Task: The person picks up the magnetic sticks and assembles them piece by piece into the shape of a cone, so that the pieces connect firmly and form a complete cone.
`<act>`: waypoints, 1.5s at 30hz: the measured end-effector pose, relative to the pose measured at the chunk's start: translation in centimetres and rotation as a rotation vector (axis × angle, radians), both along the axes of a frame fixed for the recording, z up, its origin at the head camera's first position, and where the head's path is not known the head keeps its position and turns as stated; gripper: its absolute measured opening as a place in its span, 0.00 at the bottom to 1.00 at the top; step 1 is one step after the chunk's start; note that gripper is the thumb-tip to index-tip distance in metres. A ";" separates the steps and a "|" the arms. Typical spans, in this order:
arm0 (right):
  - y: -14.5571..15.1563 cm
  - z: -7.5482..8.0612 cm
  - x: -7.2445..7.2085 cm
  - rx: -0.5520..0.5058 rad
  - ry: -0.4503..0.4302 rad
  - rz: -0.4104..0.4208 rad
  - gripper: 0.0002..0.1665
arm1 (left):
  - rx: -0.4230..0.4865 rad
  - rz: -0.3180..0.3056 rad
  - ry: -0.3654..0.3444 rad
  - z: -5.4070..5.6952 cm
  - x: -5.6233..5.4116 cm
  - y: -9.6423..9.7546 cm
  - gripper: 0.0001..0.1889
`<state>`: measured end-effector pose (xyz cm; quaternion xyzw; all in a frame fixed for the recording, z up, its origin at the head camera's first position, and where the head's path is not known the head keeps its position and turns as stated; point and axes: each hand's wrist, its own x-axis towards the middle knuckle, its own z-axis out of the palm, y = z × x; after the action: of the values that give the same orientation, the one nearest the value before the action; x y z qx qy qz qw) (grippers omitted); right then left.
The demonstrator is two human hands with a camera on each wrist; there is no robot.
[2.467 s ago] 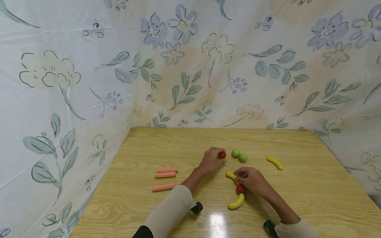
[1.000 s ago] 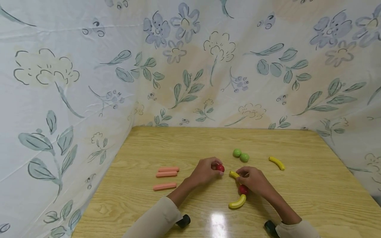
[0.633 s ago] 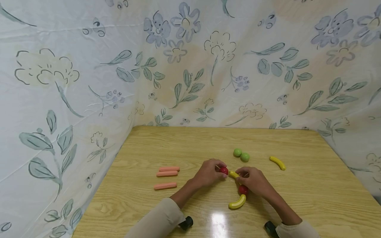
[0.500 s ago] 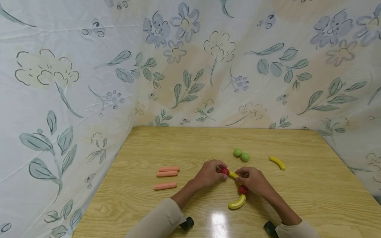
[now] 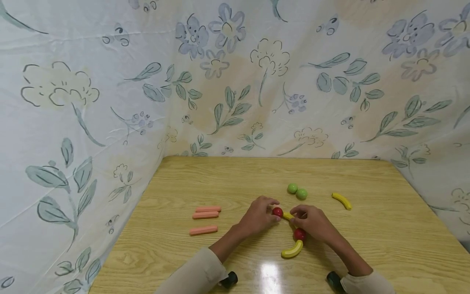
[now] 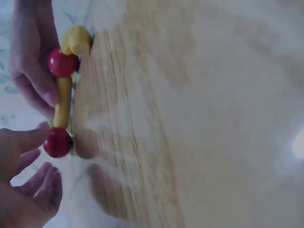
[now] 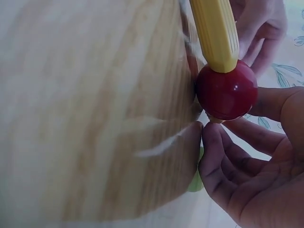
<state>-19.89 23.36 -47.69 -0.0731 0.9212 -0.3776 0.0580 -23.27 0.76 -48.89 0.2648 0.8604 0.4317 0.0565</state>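
A chain of toy pieces lies on the table: a yellow toy banana [image 5: 292, 250] nearest the body, then a red ball [image 5: 299, 234], a second yellow banana [image 5: 287, 215], and another red ball [image 5: 278, 212] at the far end. My right hand [image 5: 316, 222] pinches the second banana between thumb and fingers, hiding part of it. Around the far red ball my left hand [image 5: 257, 216] has its fingers spread apart. That ball touches the banana's end in the left wrist view, with the left thumb close beside it. The right wrist view shows the near red ball [image 7: 227, 90] against a banana's end.
Two green balls [image 5: 302, 193] touch each other beyond the hands. A loose yellow banana [image 5: 342, 201] lies to the right. Several pink sausage-like sticks [image 5: 203, 230] lie at left on the wooden table [image 5: 176, 179]. Floral cloth [image 5: 227, 102] rises behind and beside the table.
My left hand brought the red ball towards me and right, against the end of the held banana, then its fingers spread off it. The right hand stayed on the banana.
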 end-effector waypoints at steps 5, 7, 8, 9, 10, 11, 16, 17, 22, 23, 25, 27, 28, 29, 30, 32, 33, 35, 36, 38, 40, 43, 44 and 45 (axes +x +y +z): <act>-0.3 0.3 -0.4 -0.014 0.030 0.016 0.15 | 0.074 0.002 0.060 0.8 1.4 0.0 0.21; -0.4 0.3 -0.7 -0.020 0.051 0.034 0.15 | 0.111 -0.034 0.079 1.2 2.3 0.0 0.18; -0.4 0.3 -0.9 -0.025 0.062 0.047 0.15 | 0.129 -0.059 0.078 1.4 2.7 0.1 0.17; -0.5 0.3 -1.1 -0.033 0.068 0.054 0.15 | 0.138 -0.083 0.070 1.6 3.2 0.2 0.16; -0.5 0.3 -1.3 -0.044 0.072 0.067 0.15 | 0.142 -0.104 0.048 1.8 3.8 0.3 0.15; -0.6 0.3 -1.4 -0.049 0.075 0.081 0.15 | 0.139 -0.124 0.024 1.8 4.2 0.5 0.13; -1.1 0.3 -2.3 -0.065 0.072 0.143 0.18 | 0.046 -0.190 -0.112 1.8 6.3 1.2 0.13; -1.2 0.4 -2.5 -0.067 0.068 0.156 0.19 | 0.008 -0.200 -0.109 1.7 6.5 1.3 0.13; -1.8 0.2 -3.0 -0.064 0.043 0.187 0.19 | -0.154 -0.226 0.017 1.2 7.4 1.6 0.13; -1.8 0.2 -3.1 -0.062 0.039 0.187 0.19 | -0.163 -0.229 0.030 1.1 7.5 1.6 0.13; -1.9 0.2 -3.1 -0.054 0.033 0.184 0.18 | -0.165 -0.230 0.040 0.9 7.5 1.5 0.12; -1.9 0.2 -3.0 -0.045 0.031 0.176 0.18 | -0.165 -0.235 0.040 0.9 7.5 1.4 0.12; -1.8 0.3 -2.9 -0.042 0.029 0.171 0.18 | -0.160 -0.237 0.039 0.9 7.5 1.3 0.12; -1.8 0.4 -2.8 -0.039 0.028 0.164 0.18 | -0.158 -0.238 0.042 0.9 7.4 1.1 0.12; -1.6 0.4 -2.8 -0.034 0.028 0.156 0.18 | -0.158 -0.239 0.045 0.9 7.3 1.0 0.13; -1.3 0.5 -2.6 -0.026 0.025 0.135 0.18 | -0.164 -0.238 0.059 1.0 7.0 0.6 0.13; -1.1 0.5 -2.5 -0.024 0.023 0.123 0.18 | -0.166 -0.237 0.060 1.0 6.9 0.4 0.13; -0.7 0.6 -2.2 -0.011 0.020 0.101 0.18 | -0.175 -0.232 0.058 1.1 6.6 -0.1 0.12; -0.5 0.6 -2.1 -0.003 0.019 0.091 0.19 | -0.179 -0.226 0.053 1.2 6.4 -0.4 0.12; -0.1 0.7 -1.9 0.009 0.019 0.074 0.19 | -0.187 -0.214 0.050 1.3 6.0 -1.0 0.10; 0.2 0.8 -1.6 0.018 0.020 0.061 0.18 | -0.193 -0.196 0.049 1.3 5.7 -1.6 0.10; 0.8 0.7 -1.3 0.026 0.030 0.052 0.18 | -0.204 -0.161 0.060 1.3 5.1 -2.3 0.10; 0.9 0.7 -1.2 0.029 0.032 0.048 0.17 | -0.202 -0.150 0.060 1.2 4.9 -2.6 0.10; 1.1 0.6 -1.1 0.032 0.035 0.047 0.16 | -0.196 -0.138 0.059 1.2 4.7 -2.8 0.11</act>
<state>-20.96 24.45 -47.12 -0.1006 0.9260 -0.3602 0.0521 -18.56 -2.02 -47.72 0.3292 0.8795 0.3325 0.0867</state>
